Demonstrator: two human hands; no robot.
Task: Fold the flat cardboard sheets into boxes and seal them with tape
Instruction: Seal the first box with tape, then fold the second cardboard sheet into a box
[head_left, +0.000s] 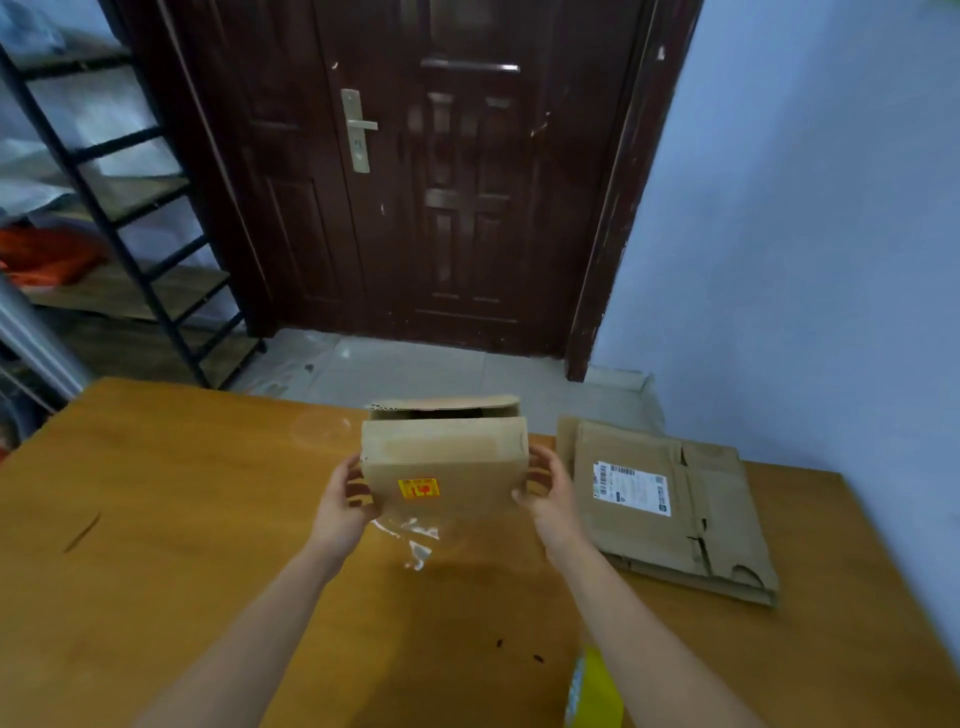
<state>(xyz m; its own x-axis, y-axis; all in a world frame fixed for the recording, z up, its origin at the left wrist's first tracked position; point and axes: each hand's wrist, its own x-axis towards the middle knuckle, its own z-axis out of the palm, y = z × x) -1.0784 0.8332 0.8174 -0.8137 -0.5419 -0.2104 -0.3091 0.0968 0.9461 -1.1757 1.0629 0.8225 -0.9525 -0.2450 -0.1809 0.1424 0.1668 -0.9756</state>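
Across the lower frame, wood table (156, 519); flat cardboard sheets (670, 514) stacked center-right. At center, folded box (447, 467) w/ loose clear tape (415, 540) hanging below, gripped at both sides by my left hand (343, 506) & right hand (550, 493), fingers curled round edges. Yellow tape roll (592, 691) bottom edge, right of center.

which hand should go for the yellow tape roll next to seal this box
Right. The yellow tape roll lies at the near table edge, directly beside the right forearm. The left hand can keep gripping the brown cardboard box, whose top flap is unsealed, while the right hand lets go.
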